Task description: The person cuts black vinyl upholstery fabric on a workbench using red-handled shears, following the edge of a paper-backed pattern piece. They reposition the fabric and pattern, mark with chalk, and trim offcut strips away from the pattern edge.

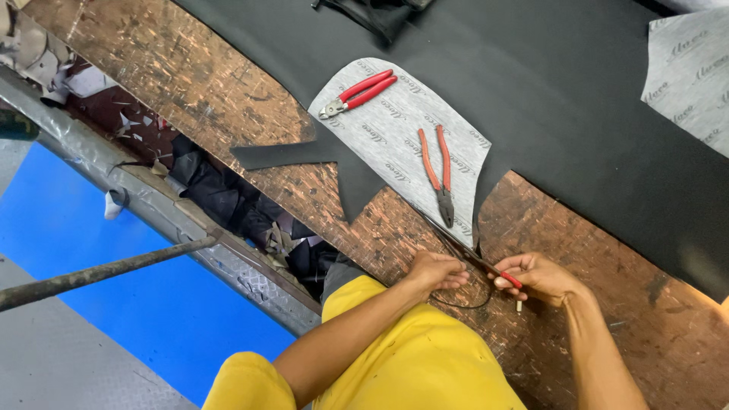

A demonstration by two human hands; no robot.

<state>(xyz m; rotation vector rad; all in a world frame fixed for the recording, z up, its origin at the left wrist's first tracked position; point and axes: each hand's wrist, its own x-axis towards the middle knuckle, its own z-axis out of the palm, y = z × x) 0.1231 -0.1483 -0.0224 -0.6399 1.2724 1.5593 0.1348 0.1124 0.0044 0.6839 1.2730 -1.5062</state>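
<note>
**Thin tool and cord worked at the table edge**

The right hand (541, 277) pinches a slim, dark metal tool with a red grip (486, 266), slanting over the scarred wooden table (228, 91). The left hand (434, 272) is curled tight around a thin black cord (463, 304) looping beneath. Just beyond lie orange-handled pliers (438, 173) on a grey speckled sheet (395, 129), beside smooth black sheet material (562, 91).

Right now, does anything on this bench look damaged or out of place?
Yes. The wooden bench top is heavily scored with cut marks, and fabric scraps are heaped in the gap along its edge. The two red pliers lie neatly on the grey sheet.
</note>
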